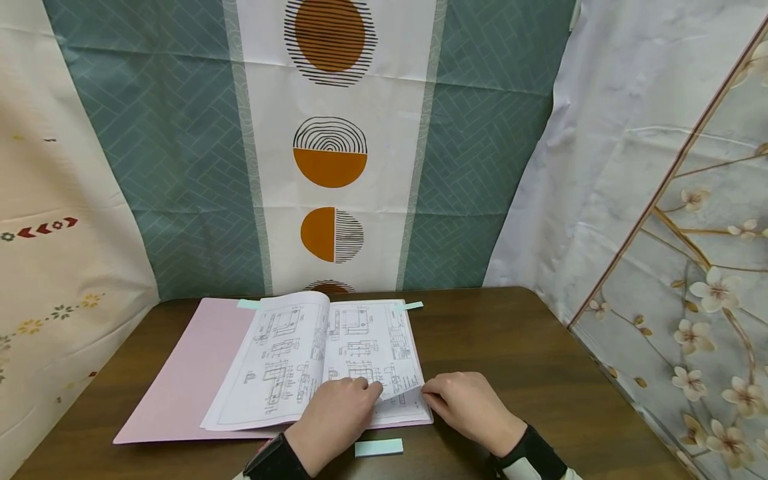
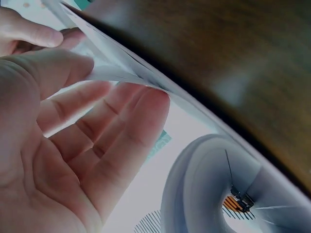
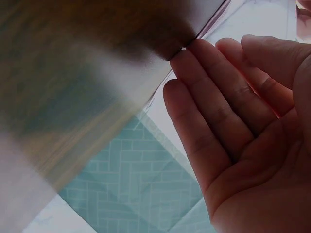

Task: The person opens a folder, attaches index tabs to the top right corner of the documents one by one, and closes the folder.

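Observation:
A booklet of white drawing sheets (image 1: pixel 360 327) lies spread on a pink folder (image 1: pixel 186 373), its left pages curling up at the spine. On the right side a page (image 1: pixel 401 395) has its lower edge raised. My left hand (image 1: pixel 339 413) pinches that edge; in the left wrist view the thumb (image 2: pixel 68 68) and fingers (image 2: pixel 150 104) meet at the paper. My right hand (image 1: pixel 465 403) holds the page's right corner between thumb and forefinger. Its other fingers (image 3: pixel 194 102) stretch out by the folder's edge in the right wrist view.
A pale green strip (image 1: pixel 379 447) lies on the brown table (image 1: pixel 492 333) in front of the booklet. Similar tabs (image 1: pixel 413 305) stick out at the top of the pages. Patterned curtains (image 1: pixel 492 133) hang behind and at both sides.

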Motion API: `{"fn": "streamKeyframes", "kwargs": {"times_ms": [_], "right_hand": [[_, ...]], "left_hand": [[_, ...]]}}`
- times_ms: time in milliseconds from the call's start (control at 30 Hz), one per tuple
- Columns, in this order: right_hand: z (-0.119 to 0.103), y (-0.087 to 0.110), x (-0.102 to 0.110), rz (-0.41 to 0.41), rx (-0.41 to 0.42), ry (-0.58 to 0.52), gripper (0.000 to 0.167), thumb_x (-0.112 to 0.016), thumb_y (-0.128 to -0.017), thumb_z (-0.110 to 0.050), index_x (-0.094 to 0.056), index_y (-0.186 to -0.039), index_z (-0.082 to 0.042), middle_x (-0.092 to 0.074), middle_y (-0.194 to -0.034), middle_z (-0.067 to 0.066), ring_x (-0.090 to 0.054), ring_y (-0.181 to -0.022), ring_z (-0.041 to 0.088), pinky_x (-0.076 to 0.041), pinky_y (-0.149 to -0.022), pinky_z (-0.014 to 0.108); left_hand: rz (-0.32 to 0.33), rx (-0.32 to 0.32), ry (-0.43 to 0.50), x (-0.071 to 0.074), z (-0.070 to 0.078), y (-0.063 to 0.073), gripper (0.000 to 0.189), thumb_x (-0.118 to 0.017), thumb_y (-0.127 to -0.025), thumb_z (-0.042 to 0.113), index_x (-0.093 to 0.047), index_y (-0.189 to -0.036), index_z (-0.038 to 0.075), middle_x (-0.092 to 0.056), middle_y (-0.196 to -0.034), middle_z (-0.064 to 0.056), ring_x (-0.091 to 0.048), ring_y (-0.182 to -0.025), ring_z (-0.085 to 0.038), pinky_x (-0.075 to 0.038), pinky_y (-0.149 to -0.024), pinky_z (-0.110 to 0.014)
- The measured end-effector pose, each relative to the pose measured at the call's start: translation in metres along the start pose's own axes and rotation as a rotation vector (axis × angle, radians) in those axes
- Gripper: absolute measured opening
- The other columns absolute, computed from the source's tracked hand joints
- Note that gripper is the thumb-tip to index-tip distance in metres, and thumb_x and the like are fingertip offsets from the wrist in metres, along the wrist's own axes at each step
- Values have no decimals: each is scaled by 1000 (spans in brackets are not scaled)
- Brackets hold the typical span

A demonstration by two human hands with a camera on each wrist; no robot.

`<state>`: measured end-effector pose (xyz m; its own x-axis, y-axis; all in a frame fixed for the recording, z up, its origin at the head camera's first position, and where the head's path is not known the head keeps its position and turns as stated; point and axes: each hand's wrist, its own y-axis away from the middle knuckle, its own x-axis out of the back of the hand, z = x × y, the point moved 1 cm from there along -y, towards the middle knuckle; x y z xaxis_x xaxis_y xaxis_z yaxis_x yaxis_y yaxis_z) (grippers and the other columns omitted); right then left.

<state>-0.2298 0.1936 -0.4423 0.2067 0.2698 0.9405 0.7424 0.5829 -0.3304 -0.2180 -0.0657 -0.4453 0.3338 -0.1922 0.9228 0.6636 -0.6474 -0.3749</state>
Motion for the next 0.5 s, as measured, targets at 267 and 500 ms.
{"fn": "streamKeyframes", "kwargs": {"times_ms": [267, 500], "right_hand": [[3, 3, -1, 5, 9, -1, 7, -87, -97, -21, -84, -94, -15, -75, -85, -11, -62, -72, 1, -57, -69, 31], [4, 3, -2, 27, 31, 12, 6, -87, -96, -18, -83, -92, -19, -72, -80, -12, -56, -67, -1, -53, -65, 28]], "left_hand": [[36, 55, -12, 1, 0, -4, 19, -86, -92, 14, -70, -83, 11, -62, -69, 0, -60, -55, -13, -46, -50, -31], [138, 121, -26, 15, -5, -1, 22, -91, -86, 10, -69, -86, 7, -66, -77, -2, -63, -62, -15, -52, -52, -30]]}}
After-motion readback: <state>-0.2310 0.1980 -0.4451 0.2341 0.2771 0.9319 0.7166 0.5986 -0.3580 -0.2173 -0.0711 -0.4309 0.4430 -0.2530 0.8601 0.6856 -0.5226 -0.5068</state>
